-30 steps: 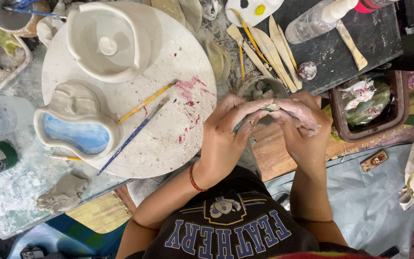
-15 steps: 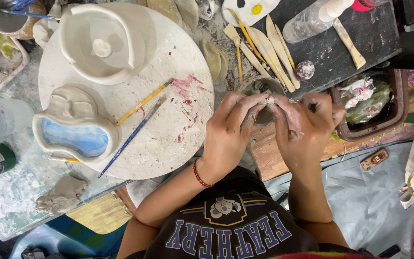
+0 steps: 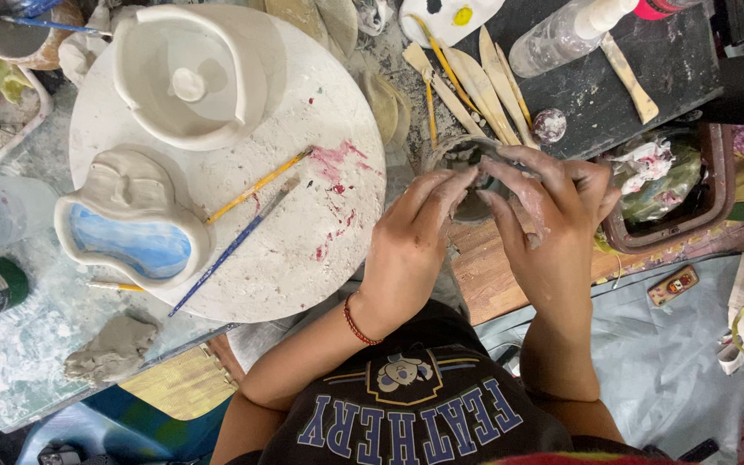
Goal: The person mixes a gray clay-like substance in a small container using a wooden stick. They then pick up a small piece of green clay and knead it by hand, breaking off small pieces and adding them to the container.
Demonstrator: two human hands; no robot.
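Note:
My left hand (image 3: 411, 245) and my right hand (image 3: 553, 220) meet fingertip to fingertip just above a small round cup (image 3: 462, 155) at the table's edge. Both are smeared with grey clay and seem to pinch a small clay piece between them, mostly hidden by the fingers. A red bracelet circles my left wrist. To the left lies a round white board (image 3: 303, 250) with pink paint smears. On it are a white clay dish (image 3: 187, 82), a blue-glazed clay dish (image 3: 131, 241) and two paintbrushes (image 3: 247, 220).
Wooden modelling tools (image 3: 475, 82), a clear spray bottle (image 3: 561, 34) and a dark board (image 3: 673, 60) lie beyond my hands. A brown tray (image 3: 716, 202) of rags sits at the right. A grey clay lump (image 3: 114, 349) rests at the lower left.
Both hands have moved away from my body and now hover over the small cup. The fingers have closed in tighter on the clay piece.

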